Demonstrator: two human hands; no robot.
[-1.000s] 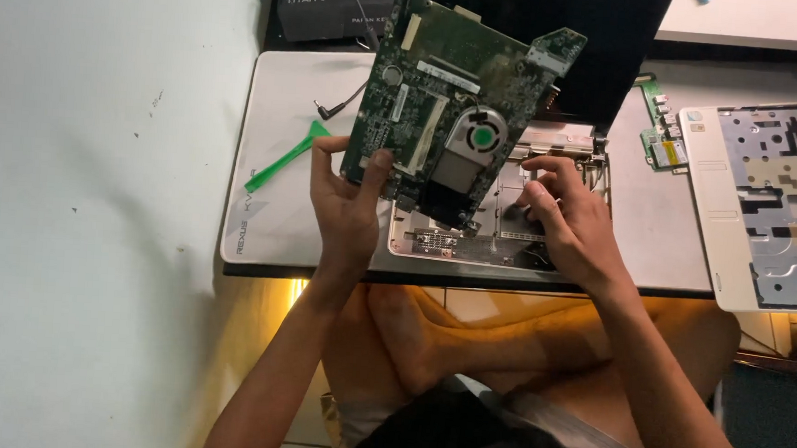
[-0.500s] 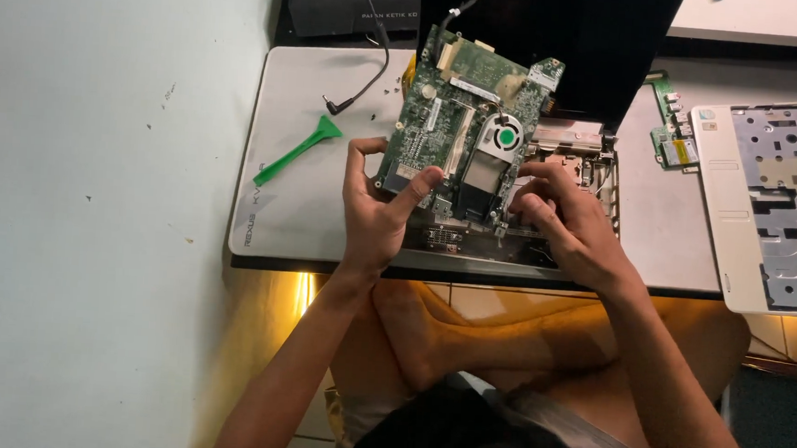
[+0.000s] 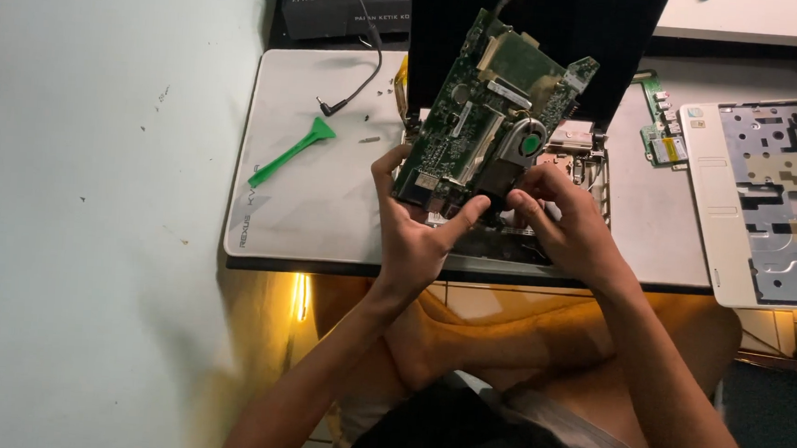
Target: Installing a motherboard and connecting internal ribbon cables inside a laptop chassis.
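Both hands, left [image 3: 413,239] and right [image 3: 572,227], gripping a tilted green circuit board [image 3: 478,127], laptop base [image 3: 545,247] mostly hidden beneath.

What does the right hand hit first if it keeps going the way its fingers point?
The right hand points up-left and already touches the lower edge of the green board, near the fan. Probably the board's dark lower part; depth is unclear.

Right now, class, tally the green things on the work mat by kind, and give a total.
Large green circuit board, tilted up in both hands: 1
Small green circuit board, lying flat on the mat: 1
Green plastic pry tool: 1
Total: 3
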